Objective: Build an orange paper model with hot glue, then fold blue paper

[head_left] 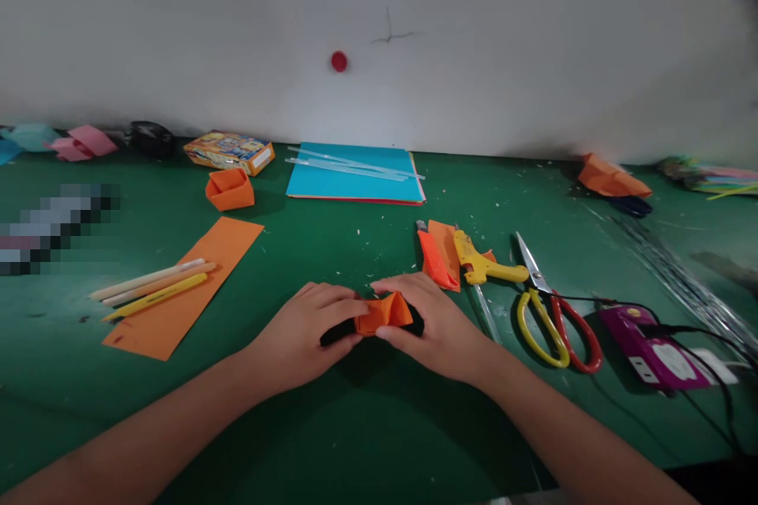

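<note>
Between both hands, just above the green table, is a small folded orange paper piece (379,316). My left hand (313,323) pinches its left end between thumb and fingers. On the other side my right hand (432,322) grips the right end, thumb in front and fingers behind. The paper's right part flares into an open fold. A similar folded orange paper box (230,189) stands farther back on the left. Near my right hand lie an orange-handled cutter (437,256) and a yellow glue gun (482,260) with a clear glue stick.
Scissors (548,308) and a purple power strip (654,347) with black cords lie right. An orange paper strip (195,284) carries several pencils or pens on the left. Blue paper sheets (349,181) with clear sticks lie at the back by the wall, beside a patterned box (228,150).
</note>
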`<state>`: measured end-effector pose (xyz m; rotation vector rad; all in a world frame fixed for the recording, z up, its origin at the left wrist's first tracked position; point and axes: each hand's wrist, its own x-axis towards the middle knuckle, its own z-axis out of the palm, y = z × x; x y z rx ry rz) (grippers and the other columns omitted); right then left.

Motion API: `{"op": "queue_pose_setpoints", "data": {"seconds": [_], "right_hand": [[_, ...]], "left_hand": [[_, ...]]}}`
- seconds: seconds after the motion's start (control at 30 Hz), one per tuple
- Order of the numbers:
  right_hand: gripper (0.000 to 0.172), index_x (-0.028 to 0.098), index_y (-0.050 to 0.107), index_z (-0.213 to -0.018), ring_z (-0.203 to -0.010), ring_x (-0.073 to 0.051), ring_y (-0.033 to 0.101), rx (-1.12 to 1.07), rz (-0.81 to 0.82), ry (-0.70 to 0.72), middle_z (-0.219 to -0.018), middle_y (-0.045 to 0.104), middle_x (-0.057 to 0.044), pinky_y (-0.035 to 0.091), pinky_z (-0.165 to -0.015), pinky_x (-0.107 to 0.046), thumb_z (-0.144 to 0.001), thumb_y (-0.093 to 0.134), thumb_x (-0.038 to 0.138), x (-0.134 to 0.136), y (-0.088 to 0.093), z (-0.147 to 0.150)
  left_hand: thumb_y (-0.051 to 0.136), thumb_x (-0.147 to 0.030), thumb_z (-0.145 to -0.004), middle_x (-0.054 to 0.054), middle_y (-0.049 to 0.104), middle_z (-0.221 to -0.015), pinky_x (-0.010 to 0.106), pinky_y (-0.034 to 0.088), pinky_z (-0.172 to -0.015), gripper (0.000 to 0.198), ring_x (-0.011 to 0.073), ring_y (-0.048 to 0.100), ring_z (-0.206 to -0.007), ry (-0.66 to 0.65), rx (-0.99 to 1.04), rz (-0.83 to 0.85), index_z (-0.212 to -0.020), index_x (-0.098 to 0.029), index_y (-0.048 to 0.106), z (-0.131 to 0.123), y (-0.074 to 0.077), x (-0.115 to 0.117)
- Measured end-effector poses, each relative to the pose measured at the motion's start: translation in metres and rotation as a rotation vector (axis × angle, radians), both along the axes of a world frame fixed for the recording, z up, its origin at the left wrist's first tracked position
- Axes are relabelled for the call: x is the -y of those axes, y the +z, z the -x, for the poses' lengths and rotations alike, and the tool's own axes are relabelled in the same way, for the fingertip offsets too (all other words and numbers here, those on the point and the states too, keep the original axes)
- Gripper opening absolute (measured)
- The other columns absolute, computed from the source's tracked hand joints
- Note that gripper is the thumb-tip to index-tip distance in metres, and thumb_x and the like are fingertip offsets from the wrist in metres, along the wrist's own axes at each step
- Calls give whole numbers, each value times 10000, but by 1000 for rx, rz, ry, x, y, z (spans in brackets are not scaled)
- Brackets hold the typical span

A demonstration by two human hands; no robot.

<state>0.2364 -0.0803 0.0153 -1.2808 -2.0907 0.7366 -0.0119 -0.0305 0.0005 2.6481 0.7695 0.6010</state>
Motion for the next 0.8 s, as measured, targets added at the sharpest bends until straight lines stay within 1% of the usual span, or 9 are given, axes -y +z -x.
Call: {"op": "queue_pose_setpoints", "data": {"seconds": [0.1,0.13,0.2,0.33,0.4,0.47,0.57,0.67,0.8], "right_hand": [[621,262,439,-1522,-1296,-303,539,8,44,-23,-1374,626,-103,449,-1110,-546,-970,664,435,1,0,0],[651,268,413,-1546,-1303,-304,533,4,52,-24,-1382,618,-105,440,-1117,-550,-970,662,442,1,0,-1],[641,268,424,-1547,-1310,-305,523,-23,48,9,-1389,606,-110,437,-1120,-539,-974,653,441,2,2,-3],[496,253,504,-1494,-1295,-285,522,-138,36,165,-1410,570,-113,459,-1095,-484,-1012,572,347,0,4,-10],[388,253,576,-1410,-1249,-272,547,-176,51,172,-1359,587,-107,467,-1078,-476,-1029,541,317,-3,4,-13],[238,256,667,-1234,-1197,-264,571,-177,60,130,-1263,619,-94,465,-1070,-479,-1029,567,323,-6,3,-13],[98,253,694,-1037,-1138,-252,584,-154,78,73,-1173,623,-72,472,-1046,-475,-1005,621,310,-9,1,-11],[101,238,681,-956,-1097,-243,586,-152,109,30,-1142,609,-64,483,-1006,-461,-999,618,304,-9,0,-7],[242,214,623,-780,-1030,-240,592,-170,143,-57,-1072,610,-54,488,-947,-447,-990,620,335,-8,-1,-2]], "left_hand": [[649,-187,-915,83,716,-1194,431,536,-875,270,258,687,-1042,-2,8,-4,-1180,-239,661,0,0,0],[645,-188,-919,87,714,-1202,435,540,-891,261,260,685,-1060,-2,12,-6,-1175,-234,665,1,1,0],[635,-182,-923,96,701,-1243,446,544,-936,259,265,676,-1111,7,26,-19,-1173,-237,679,1,1,0],[596,-141,-928,94,632,-1395,462,545,-1018,317,277,630,-1236,39,51,-29,-1189,-279,713,1,3,0],[577,-125,-929,94,615,-1426,464,553,-1026,362,278,621,-1253,44,59,-33,-1219,-290,718,2,3,1],[564,-114,-932,94,613,-1434,462,560,-1026,416,273,626,-1247,45,69,-42,-1276,-303,703,2,3,1],[557,-110,-932,94,607,-1444,444,568,-1029,475,267,622,-1265,61,81,-14,-1351,-309,659,4,4,1],[554,-139,-939,96,600,-1444,430,546,-1073,453,265,601,-1308,82,96,40,-1362,-281,633,5,7,2],[594,-228,-951,94,595,-1442,422,513,-1112,490,262,583,-1325,89,128,58,-1434,-273,524,4,10,10]]}}
